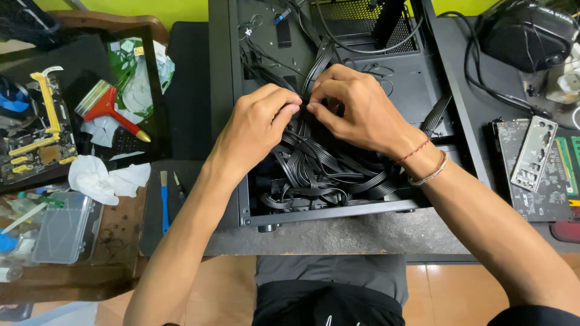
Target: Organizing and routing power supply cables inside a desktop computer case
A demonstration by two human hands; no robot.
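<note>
Head view, cables: a thick tangle of flat black ribbon-style cables point(320, 166) fills the lower middle of my open black computer case point(226, 90); the strands loop over one another and spill toward the case's near edge, with a few thinner round wires running up toward the mesh panel at the top.
Head view, where the cables lie: inside the case, on its floor, directly under and between my two hands; the bundle rises to my fingertips and fans out below my knuckles and to the right, under my wrist.
Head view, my left hand point(257, 124): fingers curled and drawn together, thumb and fingertips pinching a strand at the top of the cable bundle.
Head view, my right hand point(356, 108): curled the same way, fingertips nipping the same spot of cable, touching the left hand's fingertips; I wear a red thread and a pale bracelet point(428, 176) on that wrist.
Head view, left of the case: a red-handled brush point(112, 108) lies on crumpled packaging, a motherboard with yellow slots point(36, 142) beside it, white tissue point(99, 178) nearer me, a clear plastic box point(63, 229) and a blue-handled tool point(164, 205) just beside the case.
Head view, right of the case: a metal port shield point(534, 152) rests on a dark circuit board point(544, 199), well apart from my hands.
</note>
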